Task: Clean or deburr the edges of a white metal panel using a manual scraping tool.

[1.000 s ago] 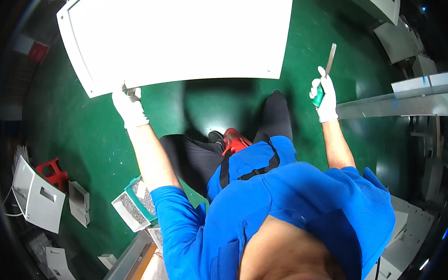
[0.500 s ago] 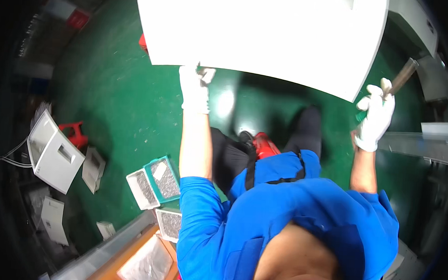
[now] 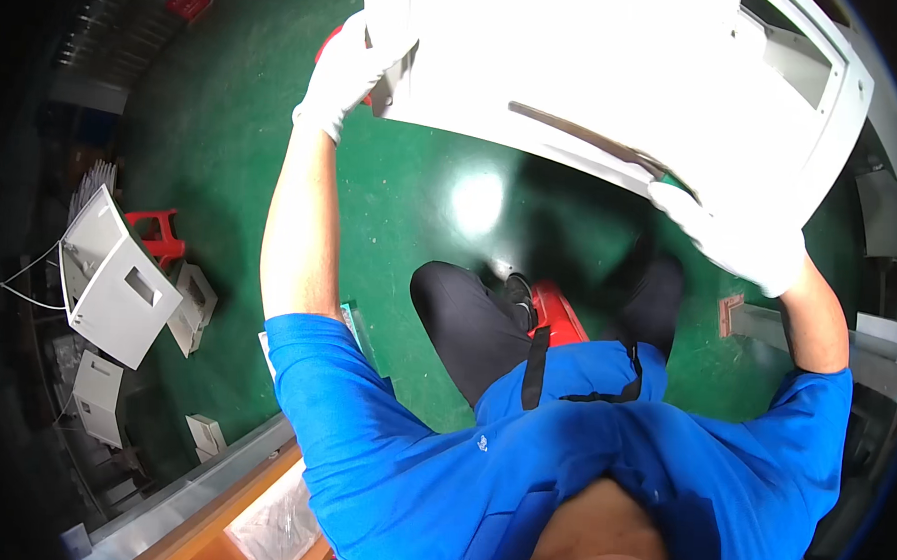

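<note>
A large white metal panel (image 3: 578, 55) with a folded rim and a cutout at its right end fills the top of the view. My left hand (image 3: 345, 73), in a white glove, grips the panel's left end near its corner; the fingertips are partly hidden behind the edge. My right hand (image 3: 736, 238), also gloved, is closed around the green handle of a flat metal file (image 3: 585, 133). The file's long blade points left over the panel's near edge. Whether it touches the panel I cannot tell.
Several white metal housings (image 3: 123, 276) stand at the left near a red plastic stool (image 3: 157, 235). An orange-brown wooden surface with a plastic-wrapped packet (image 3: 276, 523) is at lower left. A grey metal beam (image 3: 767, 326) lies at the right on the green floor (image 3: 392, 207).
The panel has been turned so its rim and cutout show. My left hand moved left and up to the panel's end. My right hand brought the file from the right over the near edge.
</note>
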`<state>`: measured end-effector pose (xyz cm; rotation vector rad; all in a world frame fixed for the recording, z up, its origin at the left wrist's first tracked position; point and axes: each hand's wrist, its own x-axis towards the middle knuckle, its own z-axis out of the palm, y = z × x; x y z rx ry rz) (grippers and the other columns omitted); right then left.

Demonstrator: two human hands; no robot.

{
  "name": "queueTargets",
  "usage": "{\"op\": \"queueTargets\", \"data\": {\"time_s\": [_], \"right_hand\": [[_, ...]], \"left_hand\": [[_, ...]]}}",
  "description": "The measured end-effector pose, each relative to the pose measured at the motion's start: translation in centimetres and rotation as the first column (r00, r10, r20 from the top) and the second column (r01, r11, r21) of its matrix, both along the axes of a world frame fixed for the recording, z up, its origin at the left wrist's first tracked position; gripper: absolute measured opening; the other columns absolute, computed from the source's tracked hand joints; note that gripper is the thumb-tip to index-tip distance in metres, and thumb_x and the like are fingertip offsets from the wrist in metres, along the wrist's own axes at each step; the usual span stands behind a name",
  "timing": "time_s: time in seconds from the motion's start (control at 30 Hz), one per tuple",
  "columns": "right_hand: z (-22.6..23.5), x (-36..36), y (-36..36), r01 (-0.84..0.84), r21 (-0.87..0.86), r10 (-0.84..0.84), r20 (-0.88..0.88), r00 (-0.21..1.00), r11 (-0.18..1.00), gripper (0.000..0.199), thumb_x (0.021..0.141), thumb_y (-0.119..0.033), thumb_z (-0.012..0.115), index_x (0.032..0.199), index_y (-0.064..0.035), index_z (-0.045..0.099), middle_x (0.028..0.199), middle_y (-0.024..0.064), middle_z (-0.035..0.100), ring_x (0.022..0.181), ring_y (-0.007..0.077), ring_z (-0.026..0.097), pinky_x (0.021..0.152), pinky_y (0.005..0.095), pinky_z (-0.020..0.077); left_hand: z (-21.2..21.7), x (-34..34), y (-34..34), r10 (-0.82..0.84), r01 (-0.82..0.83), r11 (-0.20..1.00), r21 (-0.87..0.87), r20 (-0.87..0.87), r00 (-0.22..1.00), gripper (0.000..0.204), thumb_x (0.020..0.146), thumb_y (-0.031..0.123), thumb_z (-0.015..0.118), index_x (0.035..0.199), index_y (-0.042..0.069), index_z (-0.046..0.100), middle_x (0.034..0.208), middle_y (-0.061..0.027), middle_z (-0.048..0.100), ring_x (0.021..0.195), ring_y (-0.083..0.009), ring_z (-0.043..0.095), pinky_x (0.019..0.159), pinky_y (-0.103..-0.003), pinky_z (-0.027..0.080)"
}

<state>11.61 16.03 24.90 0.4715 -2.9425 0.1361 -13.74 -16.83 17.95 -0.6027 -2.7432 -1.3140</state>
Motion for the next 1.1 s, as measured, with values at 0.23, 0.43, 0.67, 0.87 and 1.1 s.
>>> {"op": "queueTargets", "data": {"time_s": [0.23, 0.43, 0.67, 0.87, 1.1], "right_hand": [[-0.5, -6.1, -6.5, -0.119, 0.025, 0.119, -0.007, 0.993, 0.993, 0.033, 0.094, -0.032, 0.062, 0.122, -0.0159, 0.067, 0.117, 0.0084, 0.068, 0.104, 0.0276, 0.065, 0.092, 0.0383, 0.0506], [-2.2, -11.4, -5.7, -0.212, -0.558, 0.368, 0.183, 0.912, 0.802, 0.046, 0.090, -0.016, 0.063, 0.136, -0.0145, 0.057, 0.126, 0.0089, 0.063, 0.113, 0.0255, 0.060, 0.100, 0.0399, 0.0469], [-2.4, -12.9, -3.7, -0.303, -0.450, 0.410, 0.160, 0.898, 0.840, 0.038, 0.093, -0.018, 0.060, 0.130, -0.0111, 0.059, 0.119, 0.0118, 0.064, 0.107, 0.0277, 0.061, 0.094, 0.0399, 0.0483], [-1.5, -12.9, -2.2, -0.415, -0.307, 0.455, 0.067, 0.888, 0.856, 0.033, 0.095, -0.019, 0.058, 0.126, -0.0082, 0.060, 0.113, 0.0143, 0.064, 0.102, 0.0296, 0.062, 0.090, 0.0399, 0.0496], [-1.0, -13.4, -1.9, -0.498, -0.264, 0.535, 0.088, 0.840, 0.826, 0.029, 0.097, -0.021, 0.055, 0.120, -0.0048, 0.062, 0.106, 0.0172, 0.065, 0.097, 0.0318, 0.063, 0.084, 0.0399, 0.0510]], "left_hand": [[-0.6, -1.4, -0.3, 0.056, -0.082, 0.991, -0.103, -0.232, 0.971, 0.074, 0.074, 0.054, 0.074, 0.124, 0.002, 0.058, 0.108, -0.0146, 0.068, 0.096, -0.0241, 0.067, 0.084, -0.035, 0.053], [3.1, 2.9, 2.5, 0.102, -0.102, 0.995, -0.024, 0.006, 0.995, 0.070, 0.076, 0.043, 0.078, 0.125, -0.002, 0.055, 0.113, -0.0130, 0.065, 0.104, -0.0210, 0.062, 0.092, -0.033, 0.049], [0.8, 1.5, 1.5, 0.074, -0.106, 0.983, -0.153, -0.201, 0.977, 0.071, 0.075, 0.046, 0.077, 0.123, -0.002, 0.056, 0.110, -0.0171, 0.067, 0.101, -0.0262, 0.065, 0.088, -0.035, 0.051], [0.3, 2.2, 2.7, 0.088, -0.141, 0.976, -0.169, -0.287, 0.954, 0.069, 0.075, 0.047, 0.077, 0.122, 0.000, 0.058, 0.110, -0.0156, 0.067, 0.102, -0.0275, 0.066, 0.088, -0.036, 0.051], [0.2, 3.8, 3.3, 0.094, -0.146, 0.973, -0.179, -0.270, 0.958, 0.065, 0.075, 0.046, 0.077, 0.118, 0.001, 0.060, 0.108, -0.0160, 0.068, 0.100, -0.0270, 0.067, 0.086, -0.036, 0.052]]}}
